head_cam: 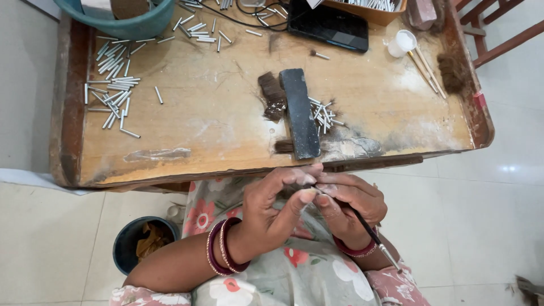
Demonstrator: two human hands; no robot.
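My left hand [273, 208] and my right hand [350, 205] meet over my lap, just below the front edge of the low wooden table [187, 130]. My right hand holds a thin dark brush handle [371, 233] with a metal end pointing down-right. The fingertips of my left hand pinch at the brush's tip, where a small tuft of hair sits; the tuft itself is mostly hidden. Bangles circle both wrists.
On the table lie a dark flat block [299, 113], tufts of brown hair [273, 95], scattered short metal tubes [113, 85], a black phone [328, 25], a small white cup [401, 43], thin sticks [428, 71] and a teal basin [122, 22]. A dark bucket [141, 243] stands on the floor.
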